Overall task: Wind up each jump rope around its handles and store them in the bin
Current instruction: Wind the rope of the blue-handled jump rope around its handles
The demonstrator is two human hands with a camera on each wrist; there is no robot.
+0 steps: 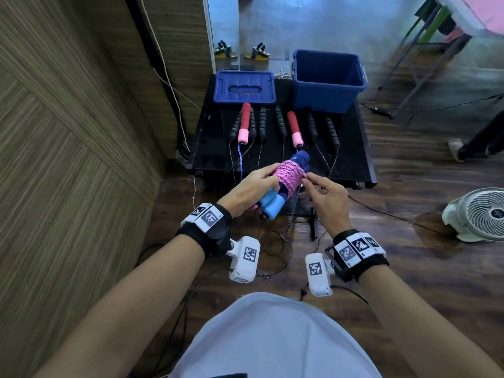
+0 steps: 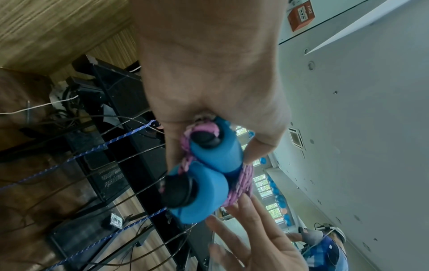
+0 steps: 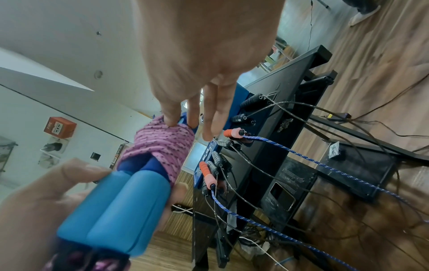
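Note:
My left hand (image 1: 268,175) grips a pair of light blue foam handles (image 1: 271,204) held side by side above the table's front edge. A pink jump rope (image 1: 290,174) is wound in a thick bundle around their dark blue upper halves. My right hand (image 1: 308,180) pinches the pink winding at its right side with thumb and forefinger. The right wrist view shows fingertips (image 3: 171,122) on the pink rope (image 3: 162,141). In the left wrist view the handles' black end caps (image 2: 204,139) face the camera. The open blue bin (image 1: 327,80) stands at the table's back right.
A black table (image 1: 212,148) carries a blue bin lid (image 1: 244,87), two red-and-pink handles (image 1: 244,122) with a blue braided cord (image 1: 240,162), and several black-handled ropes (image 1: 281,121) whose cords trail to the floor. A white fan (image 1: 480,214) sits at right.

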